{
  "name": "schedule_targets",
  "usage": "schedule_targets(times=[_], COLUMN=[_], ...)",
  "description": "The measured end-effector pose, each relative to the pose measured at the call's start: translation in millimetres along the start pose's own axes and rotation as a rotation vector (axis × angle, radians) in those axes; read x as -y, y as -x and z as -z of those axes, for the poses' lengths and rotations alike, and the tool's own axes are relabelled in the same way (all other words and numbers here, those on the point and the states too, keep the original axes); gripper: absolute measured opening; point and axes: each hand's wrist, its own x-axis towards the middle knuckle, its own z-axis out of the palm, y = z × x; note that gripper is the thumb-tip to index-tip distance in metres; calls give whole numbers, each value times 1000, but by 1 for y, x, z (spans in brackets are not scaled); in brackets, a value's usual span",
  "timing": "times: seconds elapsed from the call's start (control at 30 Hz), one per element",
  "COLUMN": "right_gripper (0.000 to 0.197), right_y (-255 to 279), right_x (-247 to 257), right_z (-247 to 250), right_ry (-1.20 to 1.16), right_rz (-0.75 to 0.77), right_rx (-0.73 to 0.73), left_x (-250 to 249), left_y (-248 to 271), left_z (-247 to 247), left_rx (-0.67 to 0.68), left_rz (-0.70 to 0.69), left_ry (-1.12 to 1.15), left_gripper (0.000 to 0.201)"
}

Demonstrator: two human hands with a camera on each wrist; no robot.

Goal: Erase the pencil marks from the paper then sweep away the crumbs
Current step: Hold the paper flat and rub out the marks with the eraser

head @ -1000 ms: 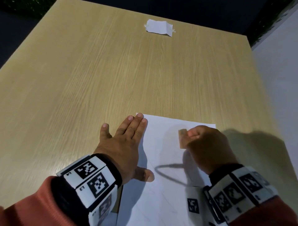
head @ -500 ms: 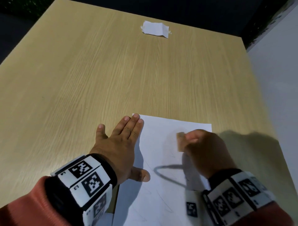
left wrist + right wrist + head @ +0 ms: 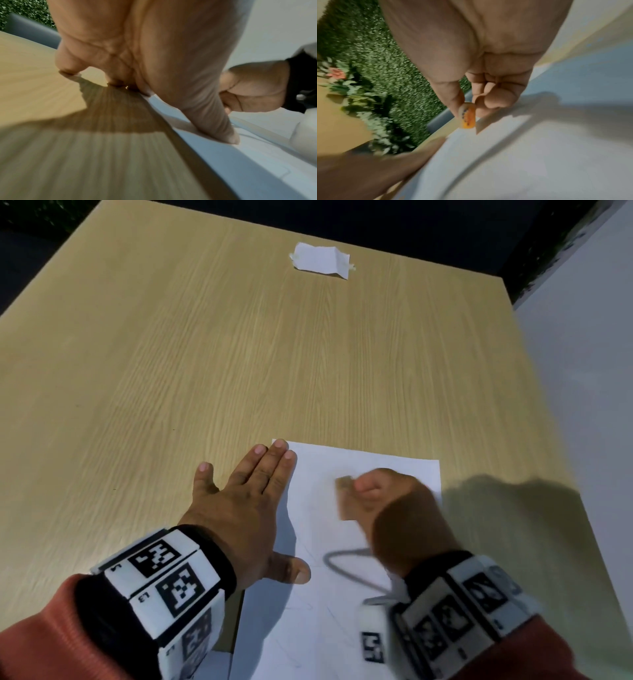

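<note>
On the desk (image 3: 171, 371) our paper (image 3: 342, 628) lies at the near edge. Our left hand (image 3: 246, 508) presses its left border, fingers (image 3: 274, 467) flat. Our right hand (image 3: 394, 508) pinches the eraser (image 3: 346, 498) against the paper's far part.

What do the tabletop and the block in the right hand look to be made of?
Table: light wood-grain surface, probably laminate, matte with straight printed-looking grain. Eraser: small orange block, likely rubber, with rounded worn corners and dark print, pinched in the right hand over the white paper.
</note>
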Motion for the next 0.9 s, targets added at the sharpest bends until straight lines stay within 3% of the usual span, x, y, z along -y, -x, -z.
schedule_targets(times=[0.1,0.2,0.3,0.5,0.6,0.73,0.83,0.9], right_gripper=[37,37,42,36,36,42,42,37], right_y=[0,-5,-5,12,9,4,9,14], right_x=[9,-20,-35,13,0,-38,-32,-18], right_z=[-20,6,32,-23,-17,30,31,11], right_ry=[58,148,229,58,92,229,197,35], right_rz=[15,-27,-84,127,62,-85,-42,5], right_rx=[43,-68,-90,11,-26,-112,-95,-11], left_x=[-1,-1,0,-1,0,0,-1,-1], left_y=[1,1,0,1,0,0,0,0], left_z=[0,1,-1,-1,-1,-1,-1,0], left_rx=[-6,2,-12,-16,-18,-13,-16,-14], left_rz=[5,-1,-3,11,5,-9,-1,4], left_ry=[-16,-11,-3,-19,-14,9,4,0], left_gripper=[132,131,133,134,132,132,132,132])
